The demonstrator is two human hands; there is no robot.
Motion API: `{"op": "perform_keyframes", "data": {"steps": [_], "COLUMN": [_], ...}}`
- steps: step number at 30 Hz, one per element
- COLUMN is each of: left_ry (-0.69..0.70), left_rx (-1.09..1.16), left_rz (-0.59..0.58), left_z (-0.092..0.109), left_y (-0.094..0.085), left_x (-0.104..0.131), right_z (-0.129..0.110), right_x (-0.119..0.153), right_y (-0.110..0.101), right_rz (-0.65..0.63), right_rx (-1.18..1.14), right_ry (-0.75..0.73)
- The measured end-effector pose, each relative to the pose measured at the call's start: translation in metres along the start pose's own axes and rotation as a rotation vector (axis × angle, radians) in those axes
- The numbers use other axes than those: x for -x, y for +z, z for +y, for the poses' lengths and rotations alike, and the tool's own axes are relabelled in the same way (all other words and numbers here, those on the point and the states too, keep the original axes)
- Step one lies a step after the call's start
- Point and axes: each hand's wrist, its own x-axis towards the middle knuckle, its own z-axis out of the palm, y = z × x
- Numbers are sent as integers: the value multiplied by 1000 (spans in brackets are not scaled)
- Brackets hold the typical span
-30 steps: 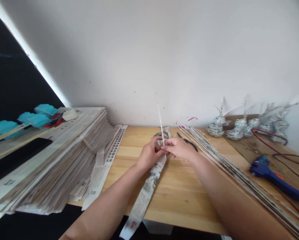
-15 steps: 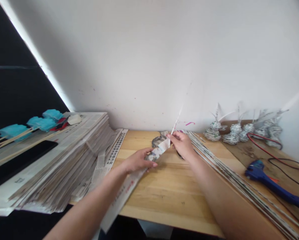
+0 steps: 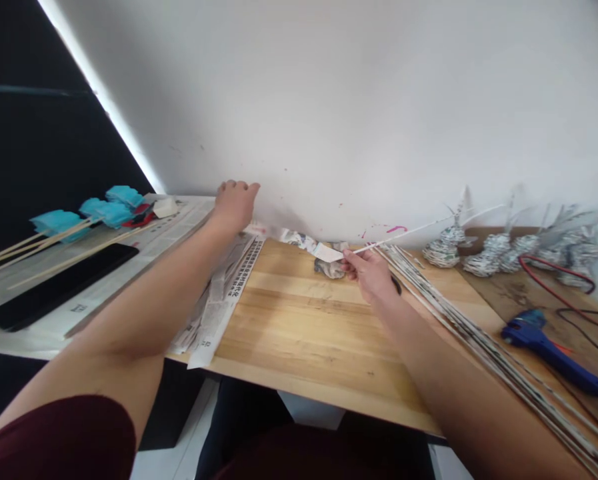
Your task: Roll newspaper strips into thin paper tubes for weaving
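My right hand (image 3: pixel 366 270) pinches a printed paper strip (image 3: pixel 329 253) where it runs into a thin rolled paper stick (image 3: pixel 403 235). The stick slants up to the right in front of the wall. Leftward, the flat strip stretches toward my left wrist, and its far end is hidden behind that arm. My left hand (image 3: pixel 236 203) is raised by the wall, above the back of the newspaper stack. Its knuckles are bent and its fingertips are turned away from view. A crumpled greyish cloth-like piece (image 3: pixel 331 268) lies under the strip.
Long paper sticks (image 3: pixel 459 320) lie along the right side, beside a blue glue gun (image 3: pixel 553 353). Several woven paper figures (image 3: pixel 443 248) stand at the back right. On the left newspapers (image 3: pixel 93 307) rest a black phone (image 3: pixel 63 287), blue paper pieces (image 3: pixel 61 227) and wooden skewers (image 3: pixel 79 257).
My left hand has let the strip's middle go and moved up and left to the wall. The rolled stick has swung from steep to a low slant rightward. The view has shifted slightly.
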Motion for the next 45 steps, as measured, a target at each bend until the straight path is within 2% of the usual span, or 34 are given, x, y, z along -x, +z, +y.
{"op": "perform_keyframes", "data": {"steps": [1, 3, 4, 5, 7, 8, 9, 11, 14, 18, 23, 26, 27, 28, 31, 32, 34, 36, 38, 45], "left_ry": [30, 65, 71, 57, -141, -265, -396, -614, -804, -882, -854, -832, -839, -851, -889, -902, -922, -930, -921, -904], "left_rx": [24, 89, 133, 226, 794, 1040, 1246, 1558, 1830, 1934, 1924, 1880, 1867, 1855, 1836, 1836, 1838, 1842, 1844, 1857], "left_rz": [52, 63, 43, -31, -472, -606, -641, -536, -330, -137, -80, -10, 12, 31, 20, 3, -24, -43, -62, -46], "left_z": [7, 24, 33, 42, 60, 68, 77, 92, 108, 115, 107, 96, 92, 88, 75, 72, 68, 67, 68, 70], "left_y": [3, 11, 17, 23, 41, 51, 62, 80, 97, 101, 101, 100, 100, 100, 102, 104, 107, 110, 112, 112], "left_x": [8, 35, 53, 74, 116, 135, 151, 169, 167, 149, 144, 140, 138, 137, 135, 136, 139, 141, 143, 142], "right_z": [2, 6, 8, 10, 13, 15, 16, 19, 20, 18, 16, 13, 10, 7, -4, -7, -9, -6, -1, 4], "right_x": [2, 6, 7, 9, 12, 14, 15, 19, 26, 33, 35, 41, 44, 48, 56, 56, 52, 46, 41, 44], "right_y": [2, 7, 9, 11, 14, 15, 17, 20, 25, 29, 31, 30, 29, 28, 24, 22, 18, 14, 12, 14], "right_rz": [4, 17, 23, 27, 31, 26, 20, 4, -48, -120, -169, -245, -288, -332, -334, -315, -249, -223, -251, -297], "right_rx": [9, 28, 35, 41, 54, 62, 69, 79, 69, 27, -22, 178, 298, 431, 818, 930, 1120, 1242, 1305, 1309], "right_ry": [0, -17, -30, -43, -70, -85, -101, -131, -167, -161, -23, 68, 25, -79, -705, -860, -1025, -1053, -1025, -905]}}
